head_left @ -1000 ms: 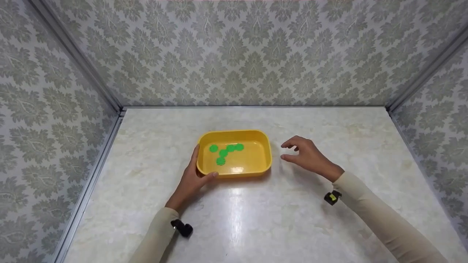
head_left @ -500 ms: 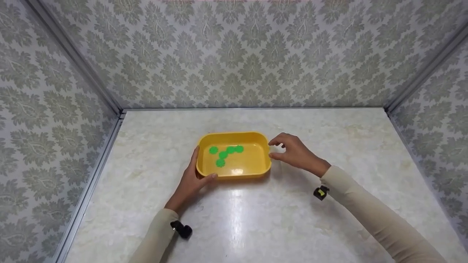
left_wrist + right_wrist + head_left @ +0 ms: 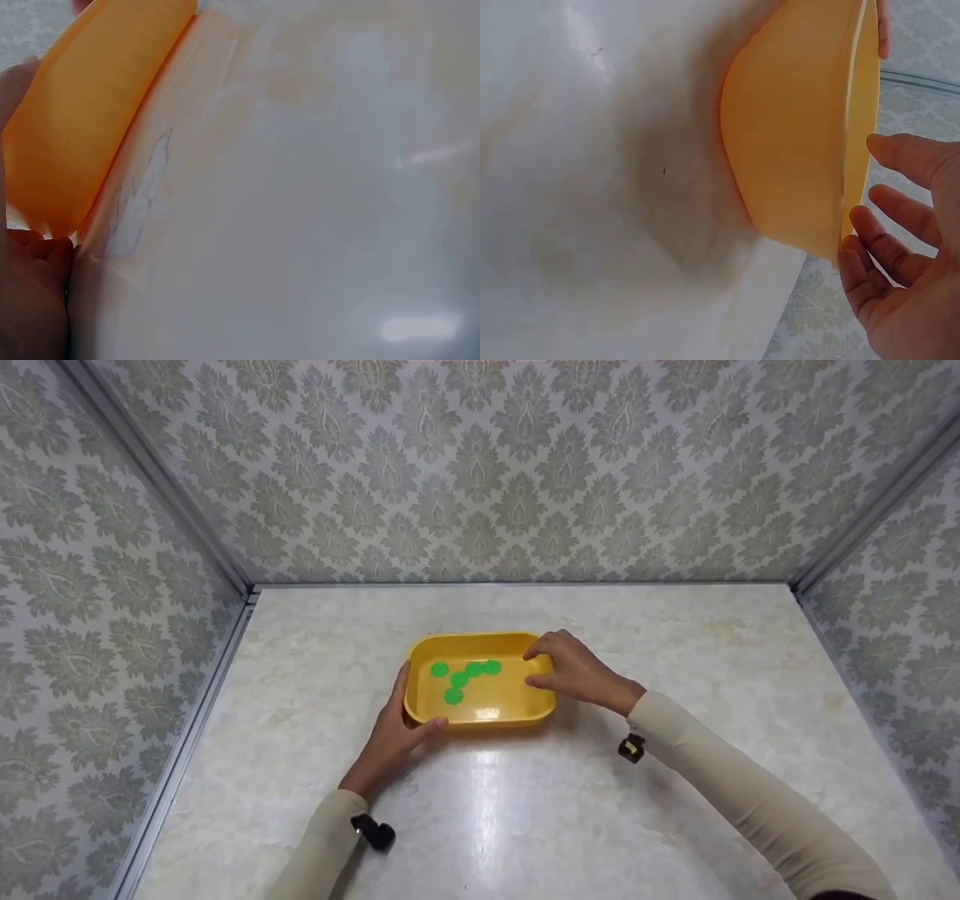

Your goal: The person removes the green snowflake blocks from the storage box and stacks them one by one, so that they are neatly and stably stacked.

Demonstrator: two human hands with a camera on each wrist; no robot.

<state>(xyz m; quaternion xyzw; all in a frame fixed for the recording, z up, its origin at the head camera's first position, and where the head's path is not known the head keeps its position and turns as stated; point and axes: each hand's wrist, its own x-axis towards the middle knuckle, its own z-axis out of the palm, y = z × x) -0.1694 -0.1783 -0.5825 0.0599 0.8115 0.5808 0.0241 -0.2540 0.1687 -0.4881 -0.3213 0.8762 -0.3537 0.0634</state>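
A yellow plastic tub (image 3: 510, 696) with rounded corners sits on the table. Inside, on its bottom, lie several small green scalloped discs (image 3: 454, 696), grouped toward the left half. My left hand (image 3: 388, 739) grips the tub's left end, thumb at the near rim and fingers along the side. In the left wrist view, curled fingers (image 3: 45, 255) touch the tub's base. My right hand (image 3: 581, 671) reaches over the right rim, thumb and fingers apart above the tub's interior. Nothing shows between these fingers in the right wrist view, where the right hand (image 3: 915, 247) is beside the rim.
The pale marbled table (image 3: 300, 660) extends around the tub. Patterned walls (image 3: 480, 472) stand behind and at both sides, with grey metal strips (image 3: 172, 510) at the corners. A small black camera (image 3: 375, 832) is strapped to each wrist.
My right hand has moved left from beside the tub to over its right rim, fingertips now above the interior. The left hand, tub and discs have hardly shifted.
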